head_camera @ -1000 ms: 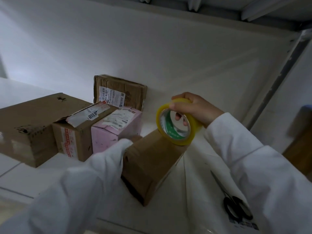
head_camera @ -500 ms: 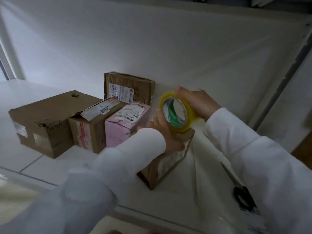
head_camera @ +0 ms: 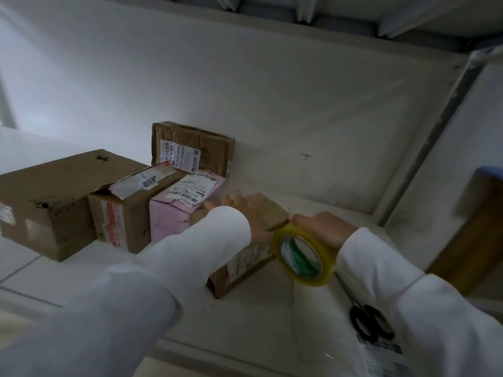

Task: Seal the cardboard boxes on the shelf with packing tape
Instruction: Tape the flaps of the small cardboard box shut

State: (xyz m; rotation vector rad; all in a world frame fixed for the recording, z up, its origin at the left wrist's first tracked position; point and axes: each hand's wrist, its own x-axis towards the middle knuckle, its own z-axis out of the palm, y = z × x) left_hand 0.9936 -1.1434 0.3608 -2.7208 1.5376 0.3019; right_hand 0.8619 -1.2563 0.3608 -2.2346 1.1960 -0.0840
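L hand (head_camera: 245, 213) flat on small cardboard box (head_camera: 268, 210) | R hand (head_camera: 324, 229) grips tape roll (head_camera: 303, 254) | pink box (head_camera: 177, 210) at 9 o'clock, touching | scissors (head_camera: 370, 323) at 5 o'clock

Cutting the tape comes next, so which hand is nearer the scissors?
Right. The right hand grips the tape roll up-shelf from the scissors; the left hand lies flat on the small box, farther left.

White wall (head_camera: 272, 99) — dim light.
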